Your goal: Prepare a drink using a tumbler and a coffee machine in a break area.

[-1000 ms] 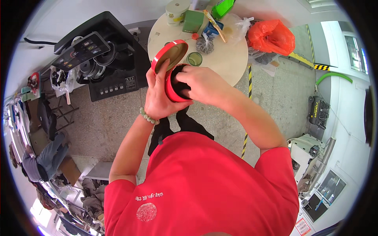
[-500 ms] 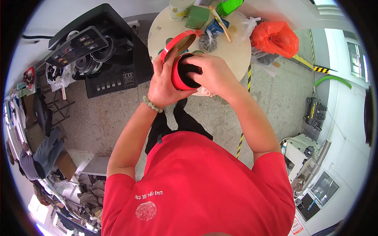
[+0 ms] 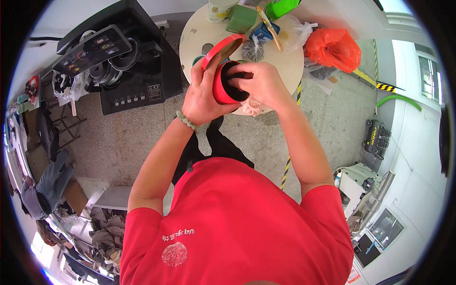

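A red round canister [image 3: 220,91] with a dark inside is tilted toward the right in front of my chest. My left hand [image 3: 205,97] is closed around its left side, fingers up by the raised red lid [image 3: 223,49] and thumb along the lower edge. Into the mouth of the canister reach the bent fingers of my right hand [image 3: 262,84]. A dark gap shows between them, but their tips are lost in the dark interior, so I cannot tell whether they grip anything. Just below the canister's right side, a pale pink crumpled thing [image 3: 252,107] lies at the table's near edge.
The round cream table [image 3: 290,66] bears a white tub [image 3: 219,11], a green box [image 3: 241,19], a blue container [image 3: 264,32], a wooden-handled brush [image 3: 270,29] and a knotted bag of dark bits [image 3: 253,50]. An orange-red bag [image 3: 332,49] hangs beside it. A black appliance [image 3: 137,80] stands left.
The canister and both hands have shifted slightly right. My right-hand fingers have changed their bend inside the canister, and more of the pale pink thing shows.
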The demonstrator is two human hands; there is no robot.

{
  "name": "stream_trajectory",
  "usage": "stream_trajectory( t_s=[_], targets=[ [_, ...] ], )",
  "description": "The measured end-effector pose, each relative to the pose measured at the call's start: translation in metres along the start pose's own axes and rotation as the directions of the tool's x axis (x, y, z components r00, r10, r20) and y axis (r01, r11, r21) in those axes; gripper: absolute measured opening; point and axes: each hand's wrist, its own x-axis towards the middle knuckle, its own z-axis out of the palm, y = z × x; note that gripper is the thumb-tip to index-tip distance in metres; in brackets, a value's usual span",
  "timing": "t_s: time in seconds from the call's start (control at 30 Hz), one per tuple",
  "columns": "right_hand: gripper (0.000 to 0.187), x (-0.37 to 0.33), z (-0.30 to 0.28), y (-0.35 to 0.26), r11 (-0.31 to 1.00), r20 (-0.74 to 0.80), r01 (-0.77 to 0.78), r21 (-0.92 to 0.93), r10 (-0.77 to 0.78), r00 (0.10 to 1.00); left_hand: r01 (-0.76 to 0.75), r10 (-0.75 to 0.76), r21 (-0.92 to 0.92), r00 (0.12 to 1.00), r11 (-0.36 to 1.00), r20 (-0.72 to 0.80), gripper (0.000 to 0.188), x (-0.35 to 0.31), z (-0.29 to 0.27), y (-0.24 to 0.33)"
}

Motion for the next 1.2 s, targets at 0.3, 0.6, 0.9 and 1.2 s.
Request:
stream_trajectory(
  t_s=[0.3, 0.6, 0.9, 1.2],
  targets=[
    [0.027, 0.003, -0.017, 0.009, 0.936, -0.023, -0.117, 0.331, 0.132, 0.991, 0.042, -0.041, 0.022, 0.998, 0.999, -0.056, 0.135, -0.005, -0.004, -0.008],
    [0.031, 0.033, -0.010, 0.075, 0.966, -0.187, -0.208, 0.150, 0.235, 0.954, 0.201, -0.175, 0.173, 0.972, 0.964, -0.159, 0.139, -0.052, -0.048, -0.020],
    [0.025, 0.037, 0.034, 0.094, 0.910, -0.373, -0.014, -0.414, -0.155, 0.915, 0.278, -0.237, 0.223, 0.952, 0.934, -0.192, 0.141, -0.102, -0.074, -0.019],
    [0.019, 0.041, 0.039, 0.084, 0.856, -0.342, -0.105, -0.506, -0.088, 0.936, 0.258, -0.207, 0.207, 0.949, 0.944, -0.238, 0.139, -0.110, -0.075, -0.013]
  ],
)
